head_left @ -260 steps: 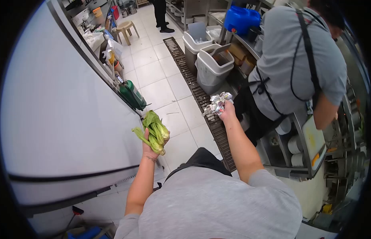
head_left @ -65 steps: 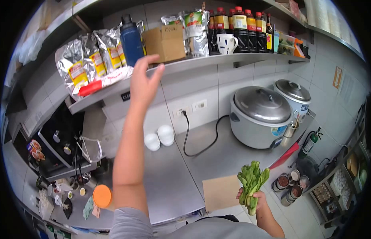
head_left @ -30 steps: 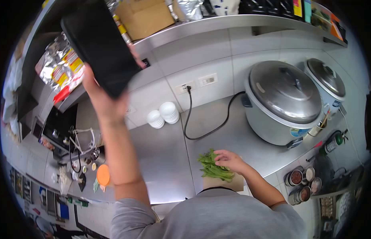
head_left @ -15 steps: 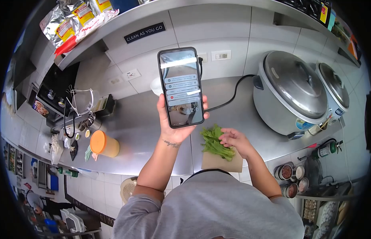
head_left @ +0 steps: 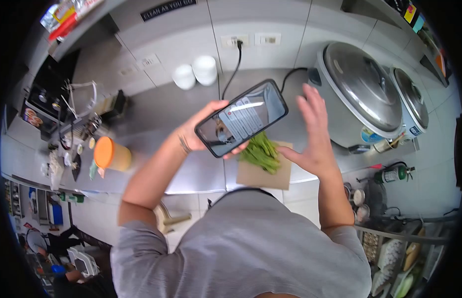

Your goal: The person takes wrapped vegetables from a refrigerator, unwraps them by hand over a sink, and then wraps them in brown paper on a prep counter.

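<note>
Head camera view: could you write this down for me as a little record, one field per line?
Left hand: holding a phone, screen lit
Right hand: open, fingers spread, holding nothing
Greens: lying on a brown sheet, partly hidden by the phone
Bowls: white, stacked near the wall
Cooker: large, lid on
Tub: orange lid, on the metal counter

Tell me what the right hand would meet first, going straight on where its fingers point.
The right hand likely meets the thin black cord beside the large grey metal-lidded cooker; depth is unclear, it might pass above to the white tiled wall.
</note>
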The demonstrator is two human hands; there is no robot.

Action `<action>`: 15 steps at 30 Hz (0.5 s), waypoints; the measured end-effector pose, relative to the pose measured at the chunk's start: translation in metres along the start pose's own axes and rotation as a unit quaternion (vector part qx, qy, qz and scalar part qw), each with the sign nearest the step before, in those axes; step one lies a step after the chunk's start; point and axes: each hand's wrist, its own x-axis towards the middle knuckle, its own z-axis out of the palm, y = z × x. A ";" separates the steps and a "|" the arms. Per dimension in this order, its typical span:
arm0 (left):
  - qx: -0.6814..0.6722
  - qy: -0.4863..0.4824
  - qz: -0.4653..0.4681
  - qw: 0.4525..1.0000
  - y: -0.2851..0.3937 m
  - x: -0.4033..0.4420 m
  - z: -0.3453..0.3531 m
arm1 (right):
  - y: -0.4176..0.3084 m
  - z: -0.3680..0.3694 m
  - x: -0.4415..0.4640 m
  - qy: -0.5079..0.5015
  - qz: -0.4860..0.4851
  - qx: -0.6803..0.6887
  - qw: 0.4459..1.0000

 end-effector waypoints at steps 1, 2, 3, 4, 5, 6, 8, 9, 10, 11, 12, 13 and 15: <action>-0.024 -0.027 -0.054 0.998 -0.006 0.002 -0.009 | -0.006 0.000 0.004 -0.042 -0.041 -0.068 0.996; -0.016 0.053 -0.076 0.996 -0.014 0.004 -0.016 | -0.009 0.010 0.004 -0.086 -0.053 -0.081 0.992; -0.005 0.134 -0.099 0.986 -0.022 0.005 -0.023 | -0.010 0.022 0.003 -0.128 -0.066 -0.094 0.985; 0.008 0.214 -0.122 0.969 -0.029 0.006 -0.025 | -0.009 0.032 0.000 -0.167 -0.082 -0.105 0.977; 0.023 0.293 -0.145 0.945 -0.033 0.006 -0.025 | -0.006 0.039 -0.004 -0.181 -0.060 -0.079 0.979; 0.167 0.199 0.047 0.965 -0.045 -0.005 -0.017 | -0.001 0.046 -0.007 -0.194 -0.040 -0.053 0.979; 0.112 0.229 -0.094 0.963 -0.023 0.007 0.012 | 0.006 0.055 -0.015 -0.188 -0.003 -0.024 0.982; 0.085 0.240 -0.165 0.953 -0.011 0.012 0.017 | 0.009 0.058 -0.019 -0.166 0.015 -0.020 0.986; 0.098 0.241 -0.171 0.950 -0.001 0.009 0.012 | 0.011 0.061 -0.023 -0.143 0.034 -0.016 0.989; 0.147 0.260 -0.028 0.954 0.005 0.006 0.011 | 0.014 0.065 -0.027 -0.127 0.067 -0.025 0.989; 0.192 0.273 0.115 0.936 0.012 0.003 0.011 | 0.016 0.070 -0.031 -0.110 0.100 -0.034 0.988; 0.231 0.280 0.256 0.896 0.018 0.003 0.016 | 0.018 0.075 -0.036 -0.092 0.132 -0.044 0.986; 0.025 0.095 0.430 0.897 0.023 0.011 0.066 | 0.024 0.086 -0.044 -0.066 0.193 -0.059 0.977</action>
